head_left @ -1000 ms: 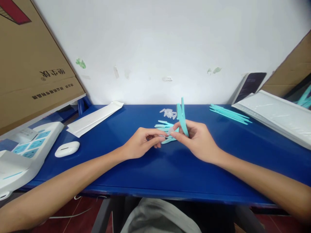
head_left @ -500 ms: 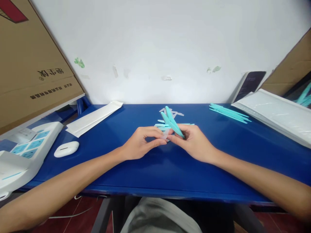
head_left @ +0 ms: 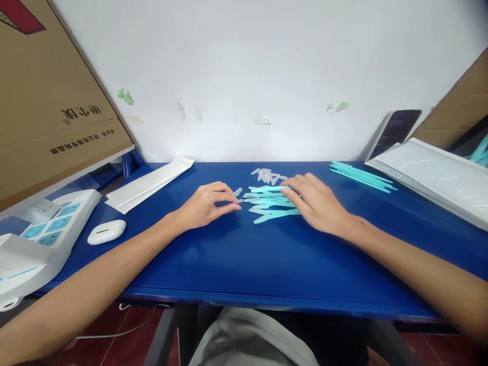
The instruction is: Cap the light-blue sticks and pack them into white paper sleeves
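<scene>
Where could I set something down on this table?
The blue table shows bare between left hand, right hand and front edge; also rightward, bordered by the right forearm, turquoise sticks and white package. It's crowded between the hands: turquoise pieces, small clear pieces.

Left hand (head_left: 209, 206)'s pinching some clear bits (head_left: 238, 192), right hand (head_left: 314, 203)'s at the 3 o'clock end of the teal sticks (head_left: 269, 195). Loose bits (head_left: 266, 176) at their 12, power strip (head_left: 57, 223) way out at 9.

1 head-worn view, forward and down (fairly near), over a blue desk (head_left: 244, 264)
</scene>
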### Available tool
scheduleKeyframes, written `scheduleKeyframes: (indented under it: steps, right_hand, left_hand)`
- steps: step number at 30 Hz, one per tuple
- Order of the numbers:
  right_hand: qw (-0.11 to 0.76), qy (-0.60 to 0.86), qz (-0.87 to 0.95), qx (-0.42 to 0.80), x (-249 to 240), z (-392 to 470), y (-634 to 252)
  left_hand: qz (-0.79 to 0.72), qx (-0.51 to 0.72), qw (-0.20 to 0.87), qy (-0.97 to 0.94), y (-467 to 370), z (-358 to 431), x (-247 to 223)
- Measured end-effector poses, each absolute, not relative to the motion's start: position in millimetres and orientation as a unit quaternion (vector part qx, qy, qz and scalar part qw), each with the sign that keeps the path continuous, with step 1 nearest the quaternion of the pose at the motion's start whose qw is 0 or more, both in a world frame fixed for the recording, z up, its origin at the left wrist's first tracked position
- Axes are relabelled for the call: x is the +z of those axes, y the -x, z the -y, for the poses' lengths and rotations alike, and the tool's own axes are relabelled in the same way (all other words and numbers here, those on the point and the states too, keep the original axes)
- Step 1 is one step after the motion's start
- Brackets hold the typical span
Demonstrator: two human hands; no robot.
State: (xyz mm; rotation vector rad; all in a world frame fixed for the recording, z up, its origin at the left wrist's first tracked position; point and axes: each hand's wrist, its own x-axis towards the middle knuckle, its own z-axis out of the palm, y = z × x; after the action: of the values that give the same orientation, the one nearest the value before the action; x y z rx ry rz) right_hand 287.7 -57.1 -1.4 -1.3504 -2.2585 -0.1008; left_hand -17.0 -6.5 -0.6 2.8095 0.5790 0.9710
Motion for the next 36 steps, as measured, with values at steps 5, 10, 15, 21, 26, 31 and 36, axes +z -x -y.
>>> scheduleKeyframes:
  steps: [5, 10, 15, 21, 26, 31, 36]
  right_hand:
    - [0.248, 0.481, 0.840, -0.031, -2.5, 59.0, -284.0]
    - [0.256, 0.470, 0.844, -0.025, -2.4, 59.1, -283.3]
    - [0.258, 0.469, 0.843, -0.047, -3.6, 59.1, -283.1]
    - [0.271, 0.484, 0.828, -0.077, -5.1, 59.2, -283.7]
    - [0.277, 0.487, 0.825, -0.069, -5.5, 59.4, -282.8]
    - [0.291, 0.492, 0.818, -0.057, -4.4, 58.9, -283.1]
    - [0.287, 0.485, 0.825, -0.052, -5.0, 58.8, -282.7]
  left_hand:
    - [-0.186, 0.297, 0.073, -0.934, 12.4, 11.8, -2.7]
    - [-0.165, 0.304, 0.070, -0.936, 10.3, 14.4, -2.4]
    - [-0.144, 0.311, 0.062, -0.937, 8.5, 15.4, -3.1]
    - [-0.146, 0.302, 0.059, -0.940, 8.7, 15.9, -3.4]
    - [-0.148, 0.299, 0.053, -0.941, 8.2, 17.6, -1.2]
    - [-0.154, 0.298, 0.052, -0.941, 7.7, 20.7, 0.7]
    - [-0.153, 0.304, 0.058, -0.939, 6.8, 22.2, 0.5]
